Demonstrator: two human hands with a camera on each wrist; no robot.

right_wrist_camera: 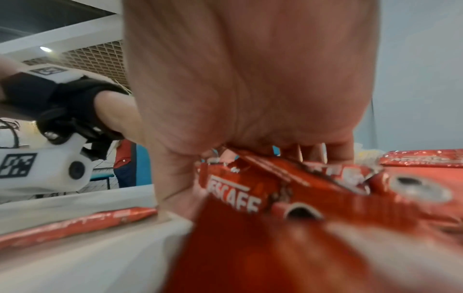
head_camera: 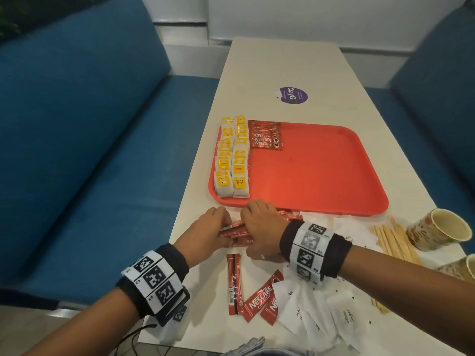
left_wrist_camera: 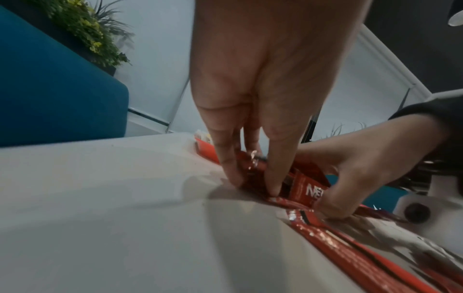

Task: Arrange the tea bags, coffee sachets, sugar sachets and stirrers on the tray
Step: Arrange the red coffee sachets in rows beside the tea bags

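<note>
I have a small bundle of red coffee sachets (head_camera: 235, 233) pressed between both hands on the table (head_camera: 282, 68), just short of the tray's near rim. My left hand (head_camera: 205, 231) pinches the bundle's left end with fingers curled down onto it; the left wrist view shows the fingertips (left_wrist_camera: 271, 188) bearing on the foil against the tabletop. My right hand (head_camera: 262, 227) is cupped over the other end, thumb down at the table and fingers wrapped across the top, so both hands are closed around the same stack, apparently squaring it up. Just beyond my knuckles lies the red tray (head_camera: 321, 170). On its far-left side the tea bags (head_camera: 232, 160) already stand in two neat columns, which I judge to be finished, and beside their far end sits a first overlapping batch of coffee sachets (head_camera: 266, 136); the rest of the tray floor is bare. Just behind my grip, toward me, three more loose coffee sachets (head_camera: 246, 291) lie scattered on the table. To the right of my right wrist the white sugar sachets (head_camera: 321, 312) are in an unsorted heap, and further right the wooden stirrers (head_camera: 393, 242) lie beside two paper cups (head_camera: 437, 229), none of them on the tray. By my reckoning tea is done, coffee is partway, and sugar and stirrers are not yet started.
</note>
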